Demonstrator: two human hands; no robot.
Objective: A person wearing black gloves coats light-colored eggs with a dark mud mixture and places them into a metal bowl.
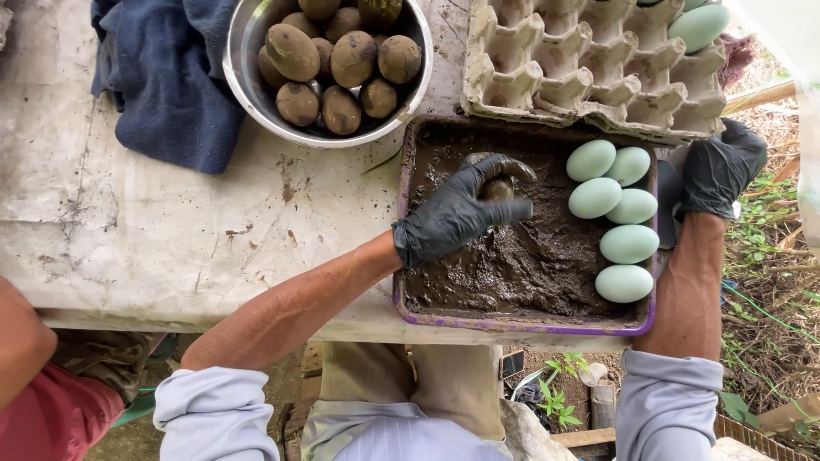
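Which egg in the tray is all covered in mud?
The egg under the left hand, sitting in the dark mud. It is coated brown, while the six eggs along the tray's right side are clean pale green.

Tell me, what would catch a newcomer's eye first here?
Probably the pale green eggs lined up along the right side of a purple tray filled with dark mud. The black-gloved left hand rolls a mud-coated egg in the tray's middle, while the gloved right hand holds the tray's far right edge. Above left, a metal bowl holds mud-covered eggs, and a grey egg carton sits upper right.
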